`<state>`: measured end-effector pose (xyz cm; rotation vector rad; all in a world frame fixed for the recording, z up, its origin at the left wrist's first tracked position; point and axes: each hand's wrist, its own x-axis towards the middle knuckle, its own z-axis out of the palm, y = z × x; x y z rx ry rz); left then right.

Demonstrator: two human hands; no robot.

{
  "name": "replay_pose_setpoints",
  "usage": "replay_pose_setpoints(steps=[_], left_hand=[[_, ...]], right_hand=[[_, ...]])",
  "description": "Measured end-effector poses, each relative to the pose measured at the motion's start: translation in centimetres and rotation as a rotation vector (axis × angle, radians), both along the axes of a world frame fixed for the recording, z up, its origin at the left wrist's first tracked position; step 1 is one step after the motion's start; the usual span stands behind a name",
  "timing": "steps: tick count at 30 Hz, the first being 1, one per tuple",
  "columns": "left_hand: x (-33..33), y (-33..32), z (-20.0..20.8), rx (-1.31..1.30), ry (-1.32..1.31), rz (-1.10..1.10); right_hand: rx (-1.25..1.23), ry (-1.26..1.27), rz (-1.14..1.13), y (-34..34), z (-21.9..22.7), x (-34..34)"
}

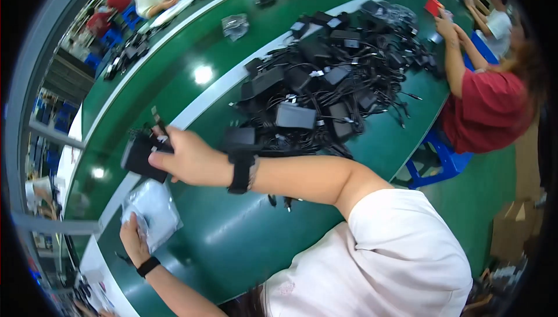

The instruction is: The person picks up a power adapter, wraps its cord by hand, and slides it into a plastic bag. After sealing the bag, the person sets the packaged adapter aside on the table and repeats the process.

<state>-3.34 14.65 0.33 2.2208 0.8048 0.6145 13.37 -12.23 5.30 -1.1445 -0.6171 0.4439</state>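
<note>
My right hand point(187, 157) reaches across the green table and is closed round a black power adapter point(139, 157). A cable end with a metal plug point(156, 115) sticks up past its fingers. Lower down, my left hand point(135, 237) is at the edge of a stack of clear plastic bags point(152, 215), its fingers closed on the bag edge; part of the fingers is hidden. The adapter hangs just above the far end of the bags. Both wrists wear black bands.
A large heap of black power adapters with cables point(296, 116) covers the table beyond my right forearm. Bagged adapters point(235, 26) lie on the green conveyor strip behind a pale rail. A co-worker in a red shirt point(488, 110) sits at the right on a blue stool point(439, 157).
</note>
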Motion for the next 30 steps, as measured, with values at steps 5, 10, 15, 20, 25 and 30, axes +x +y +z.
replay_pose_setpoints(steps=[5, 10, 15, 20, 25, 30], left_hand=[[1.4, -7.0, 0.6, -0.002, -0.058, 0.014], [3.3, -16.0, -1.3, -0.042, -0.156, -0.073], [2.0, -14.5, -0.5, -0.104, -0.228, 0.043], [1.4, -12.1, -0.8, -0.173, -0.333, 0.134], [2.1, -13.2, -0.5, -0.304, -0.570, 0.050], [2.1, -13.3, 1.1, -0.480, -0.574, 0.010]], right_hand=[[0.092, 0.453, 0.338, 0.1, -0.5, -0.4], [-0.003, 0.663, 0.369, 0.8, -2.1, -1.5], [-0.073, 0.398, 0.177, 1.0, -3.9, -0.5], [-0.239, -0.018, 0.089, 0.8, -1.1, -1.7], [-0.482, -0.927, -0.071, 0.1, -2.2, -5.0], [-0.514, -1.232, 0.025, 0.0, -3.3, -5.9]])
